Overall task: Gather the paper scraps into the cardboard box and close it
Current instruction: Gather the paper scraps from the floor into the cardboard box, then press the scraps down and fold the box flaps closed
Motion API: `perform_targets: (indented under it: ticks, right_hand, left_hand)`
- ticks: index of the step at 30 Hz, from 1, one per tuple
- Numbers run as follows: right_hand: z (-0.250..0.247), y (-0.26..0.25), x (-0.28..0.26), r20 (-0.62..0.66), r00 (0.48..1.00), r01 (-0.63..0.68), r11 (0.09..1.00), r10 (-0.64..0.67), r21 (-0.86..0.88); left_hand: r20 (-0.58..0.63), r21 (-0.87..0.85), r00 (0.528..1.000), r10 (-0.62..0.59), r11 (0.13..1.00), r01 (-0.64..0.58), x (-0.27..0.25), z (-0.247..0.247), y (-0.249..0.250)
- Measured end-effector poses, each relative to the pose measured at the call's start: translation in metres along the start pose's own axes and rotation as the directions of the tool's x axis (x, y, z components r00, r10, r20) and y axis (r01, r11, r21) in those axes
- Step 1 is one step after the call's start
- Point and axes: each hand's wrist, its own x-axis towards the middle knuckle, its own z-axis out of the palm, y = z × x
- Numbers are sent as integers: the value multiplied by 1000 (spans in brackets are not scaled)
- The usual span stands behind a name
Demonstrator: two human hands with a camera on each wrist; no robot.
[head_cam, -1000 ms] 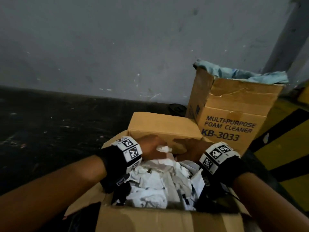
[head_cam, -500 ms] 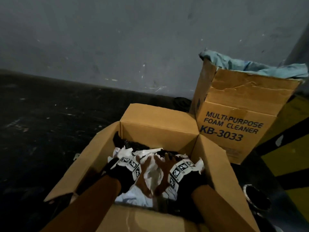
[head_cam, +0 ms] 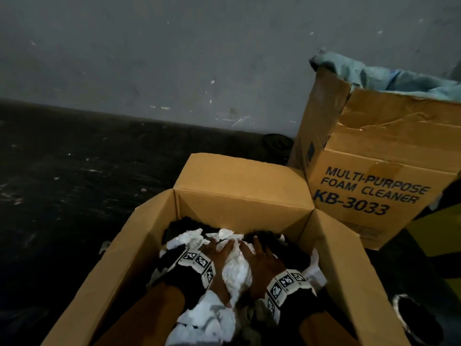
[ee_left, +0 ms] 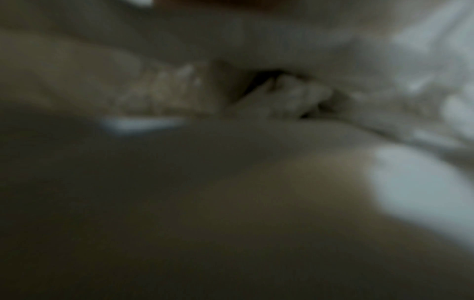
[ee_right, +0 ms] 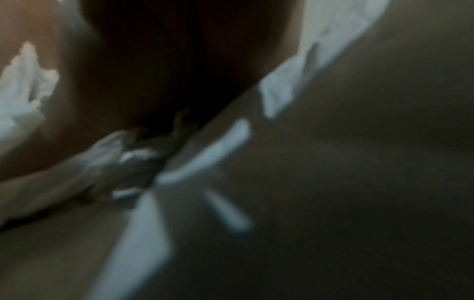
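An open cardboard box point(head_cam: 239, 193) stands on the dark floor with its flaps up. White paper scraps point(head_cam: 235, 270) and some dark material fill it. Both my hands are down inside the box, side by side. My left hand point(head_cam: 219, 250) lies flat on the white paper with straight fingers. My right hand point(head_cam: 257, 255) presses on the pile beside it, fingers spread. Both wrist views are dark and blurred, showing only pale paper patches point(ee_left: 420, 188) point(ee_right: 225, 150) close up.
A taller box marked "MULTI-PURPOSE FOAM CLEANER" point(head_cam: 374, 176), holding blue cloth point(head_cam: 399, 81), stands at the right rear, touching my box's corner. A grey wall point(head_cam: 174, 58) runs behind. A dark round object point(head_cam: 419, 320) lies on the floor at lower right.
Both hands went from the top of a heaped pile down into the box, pushing the paper lower. The box walls now stand well above the scraps.
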Motion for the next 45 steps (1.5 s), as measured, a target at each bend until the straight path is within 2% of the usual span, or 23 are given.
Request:
perform_targets:
  ticks: [1, 2, 4, 7, 8, 9, 10, 11, 12, 13, 14, 16, 18, 21, 24, 27, 30, 34, 35, 37, 40, 43, 45]
  right_hand:
    - [-1, 1, -1, 136, 990, -29, 999, 24, 33]
    - [1, 0, -1, 189, 982, -33, 999, 29, 20]
    - [-8, -7, -8, 66, 997, -45, 999, 45, -3]
    - [-14, -17, -11, 127, 975, -188, 982, 185, 18]
    - [-20, -20, -15, 85, 976, -205, 977, 200, 61]
    - [-38, -24, -26, 52, 982, -184, 982, 182, 43]
    - [-56, -25, -36, 90, 985, -154, 987, 149, 41]
    - [-62, -20, -36, 54, 993, -109, 992, 105, 68]
    - [-68, -8, -39, 132, 991, -43, 997, 35, 62]
    - [-85, -3, -49, 250, 968, -62, 990, 29, 126]
    - [-95, 1, -55, 294, 953, -109, 986, 68, 126]
    - [-102, 5, -64, 244, 953, -213, 969, 179, 121]
    - [-94, 4, -66, 187, 952, -261, 961, 240, 92]
    - [-75, -4, -66, 242, 939, -285, 947, 244, 149]
    - [-72, -16, -64, 295, 931, -280, 939, 216, 198]
    - [-47, -20, -54, 352, 926, -225, 951, 140, 214]
    - [-19, -18, -48, 235, 967, -116, 992, 103, 40]
    - [-13, -24, -38, 351, 927, -187, 973, 130, 134]
    - [-7, -23, -32, 332, 936, -159, 981, 114, 112]
    - [-5, -23, -28, 288, 953, -143, 977, 93, 159]
    - [-4, -13, -17, 289, 953, -173, 951, 96, 256]
    - [10, -7, -2, 223, 974, -91, 977, 46, 192]
    - [23, -2, 8, 191, 980, -86, 984, 55, 158]
  left_hand:
    - [-9, 38, 999, 34, 999, -34, 2, 2, -4]
    - [-14, 76, 999, 40, 996, -39, -1, -1, -4]
    - [-32, 131, 999, 37, 991, -33, -9, -3, -7]
    - [-37, 102, 999, 2, 995, 2, 2, 12, -9]
    - [23, 95, 1000, -18, 995, 16, -1, 6, -6]
    - [72, 48, 997, -36, 998, 33, -12, -6, -1]
    - [98, 29, 995, -5, 1000, 2, -28, -22, 8]
    - [78, 12, 996, 39, 999, -40, -41, -34, 13]
    - [58, 12, 994, 93, 996, -93, -50, -45, 14]
    - [38, 49, 987, 153, 987, -155, -59, -55, 14]
    - [49, 112, 983, 176, 977, -181, -65, -63, 13]
    - [99, 198, 988, 121, 970, -139, -68, -69, 10]
    - [68, 261, 997, 28, 964, -45, -76, -67, 9]
    - [-25, 258, 999, -28, 966, 34, -90, -50, 6]
    - [8, 167, 1000, -29, 986, 27, -82, -35, 2]
    - [42, 169, 999, -14, 986, 6, -76, -28, 0]
    - [32, 169, 999, -6, 986, 0, -72, -15, -2]
    - [29, 106, 999, -41, 994, 38, -50, -2, 3]
    - [-48, 126, 999, -16, 992, 22, -40, 4, -3]
    - [-245, 183, 962, 117, 980, -73, -34, 7, -12]
    - [-227, 199, 951, 212, 966, -168, -22, 8, -23]
    - [-219, 229, 952, 212, 960, -161, -12, 7, -29]
    - [-206, 194, 954, 217, 965, -177, -14, 3, -30]
